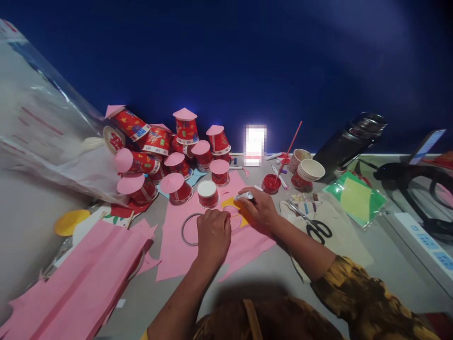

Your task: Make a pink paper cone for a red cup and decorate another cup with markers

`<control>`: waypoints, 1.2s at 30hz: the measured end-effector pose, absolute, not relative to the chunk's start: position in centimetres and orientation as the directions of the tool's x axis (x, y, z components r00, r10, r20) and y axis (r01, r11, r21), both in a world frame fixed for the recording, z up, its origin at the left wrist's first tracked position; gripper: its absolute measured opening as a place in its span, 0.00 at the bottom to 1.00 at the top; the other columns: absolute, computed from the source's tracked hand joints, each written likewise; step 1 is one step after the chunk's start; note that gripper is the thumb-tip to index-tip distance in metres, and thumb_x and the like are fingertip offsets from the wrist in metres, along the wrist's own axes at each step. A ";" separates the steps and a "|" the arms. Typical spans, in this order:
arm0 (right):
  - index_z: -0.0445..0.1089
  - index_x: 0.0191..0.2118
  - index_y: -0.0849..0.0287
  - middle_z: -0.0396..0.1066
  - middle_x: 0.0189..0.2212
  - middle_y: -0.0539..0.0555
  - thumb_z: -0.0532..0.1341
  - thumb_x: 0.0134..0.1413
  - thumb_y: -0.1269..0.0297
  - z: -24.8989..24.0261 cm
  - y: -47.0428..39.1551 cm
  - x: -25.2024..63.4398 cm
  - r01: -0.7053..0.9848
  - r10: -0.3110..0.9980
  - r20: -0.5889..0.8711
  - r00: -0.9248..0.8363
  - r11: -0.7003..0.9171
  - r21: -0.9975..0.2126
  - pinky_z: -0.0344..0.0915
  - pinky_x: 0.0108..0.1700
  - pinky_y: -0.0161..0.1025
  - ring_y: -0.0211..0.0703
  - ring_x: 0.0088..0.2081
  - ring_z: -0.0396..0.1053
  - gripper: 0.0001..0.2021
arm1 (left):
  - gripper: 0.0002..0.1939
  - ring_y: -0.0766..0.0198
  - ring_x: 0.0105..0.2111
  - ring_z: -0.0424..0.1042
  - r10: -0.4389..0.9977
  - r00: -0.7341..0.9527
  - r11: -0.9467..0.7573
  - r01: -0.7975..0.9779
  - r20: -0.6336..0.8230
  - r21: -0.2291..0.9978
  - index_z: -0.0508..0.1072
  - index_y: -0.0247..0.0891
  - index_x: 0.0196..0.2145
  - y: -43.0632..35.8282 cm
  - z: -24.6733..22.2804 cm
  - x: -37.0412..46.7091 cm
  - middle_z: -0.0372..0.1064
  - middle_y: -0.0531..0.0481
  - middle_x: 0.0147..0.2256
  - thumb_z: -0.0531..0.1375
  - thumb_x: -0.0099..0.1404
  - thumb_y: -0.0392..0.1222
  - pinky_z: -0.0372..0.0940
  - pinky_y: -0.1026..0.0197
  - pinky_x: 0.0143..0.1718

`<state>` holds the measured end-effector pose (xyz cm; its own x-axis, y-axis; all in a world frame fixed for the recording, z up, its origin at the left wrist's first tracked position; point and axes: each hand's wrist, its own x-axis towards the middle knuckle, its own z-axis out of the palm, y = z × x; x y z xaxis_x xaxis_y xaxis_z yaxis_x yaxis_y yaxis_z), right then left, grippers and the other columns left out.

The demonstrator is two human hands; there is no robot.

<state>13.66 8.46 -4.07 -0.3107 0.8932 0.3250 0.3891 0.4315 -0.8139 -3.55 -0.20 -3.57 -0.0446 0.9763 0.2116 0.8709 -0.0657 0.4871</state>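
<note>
My right hand is closed on a white tube that sticks out past its fingers. Beside it, my left hand has its fingers pinched at the edge of a round pink paper piece, which has a dark outline. Under that piece is a yellow-orange sheet. Pink paper lies beneath both hands. A grey ring rests on it, left of my left hand. Just beyond my hands stands an upturned red cup with a white top.
Red cups with pink cone tops crowd the back left. Folded pink paper lies front left. To the right are a red pot, stacked cups, scissors, a black flask and a power strip.
</note>
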 end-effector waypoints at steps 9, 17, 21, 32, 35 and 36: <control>0.72 0.41 0.55 0.68 0.22 0.45 0.64 0.58 0.36 -3.9 9.4 14.9 -0.091 0.991 0.057 -0.119 0.047 -0.995 0.69 0.24 0.35 0.35 0.20 0.63 0.24 | 0.21 0.60 0.35 0.74 0.939 -0.313 0.038 0.515 0.147 0.856 0.74 0.39 0.57 -0.6 -2.4 -3.9 0.76 0.48 0.41 0.60 0.67 0.43 0.69 0.58 0.39; 0.65 0.24 0.56 0.59 0.16 0.43 0.72 0.46 0.46 -3.5 9.6 14.8 -0.297 0.945 -0.125 -0.304 -0.218 -0.930 0.54 0.18 0.31 0.32 0.17 0.54 0.22 | 0.21 0.63 0.29 0.69 0.961 -0.275 0.104 0.299 -0.019 0.949 0.80 0.39 0.50 -0.6 0.8 -4.4 0.71 0.53 0.31 0.65 0.59 0.46 0.68 0.60 0.34; 0.71 0.23 0.59 0.64 0.16 0.45 0.74 0.39 0.56 -3.1 9.0 14.8 -0.272 0.871 -0.187 -0.455 -0.335 -0.902 0.57 0.19 0.31 0.34 0.18 0.60 0.15 | 0.18 0.63 0.30 0.70 0.989 -0.148 0.057 0.328 -0.009 0.943 0.81 0.41 0.48 -0.2 2.4 -4.5 0.75 0.51 0.33 0.65 0.61 0.45 0.68 0.60 0.35; 0.76 0.31 0.59 0.72 0.26 0.49 0.74 0.45 0.52 -3.0 6.8 13.3 -0.283 0.924 -0.118 -0.364 -0.231 -0.931 0.62 0.24 0.32 0.36 0.25 0.65 0.16 | 0.30 0.65 0.34 0.73 0.814 -0.562 -0.081 0.144 0.149 0.986 0.68 0.40 0.60 1.7 1.8 -1.3 0.68 0.51 0.38 0.66 0.61 0.44 0.71 0.64 0.35; 0.70 0.26 0.57 0.63 0.21 0.45 0.71 0.48 0.52 -3.2 6.6 13.0 -0.197 0.956 -0.092 -0.277 -0.150 -0.969 0.57 0.22 0.33 0.34 0.21 0.58 0.16 | 0.31 0.63 0.37 0.75 0.865 -0.499 -0.058 0.021 0.061 0.998 0.67 0.43 0.60 1.6 1.4 -0.7 0.71 0.50 0.41 0.66 0.60 0.43 0.73 0.61 0.39; 0.68 0.25 0.57 0.60 0.20 0.44 0.71 0.48 0.53 -3.2 6.7 13.1 -0.177 0.962 -0.085 -0.261 -0.134 -0.975 0.56 0.22 0.33 0.34 0.21 0.56 0.16 | 0.30 0.61 0.40 0.76 0.889 -0.457 -0.038 -0.015 0.027 0.999 0.68 0.43 0.59 1.6 1.3 -0.8 0.72 0.48 0.43 0.67 0.60 0.43 0.73 0.60 0.41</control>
<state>13.08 6.69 -3.24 -0.2610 0.9616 -0.0849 -0.1770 -0.1342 -0.9750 -0.80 1.58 1.26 -0.4565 0.8893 0.0266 -0.0154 -0.0378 0.9992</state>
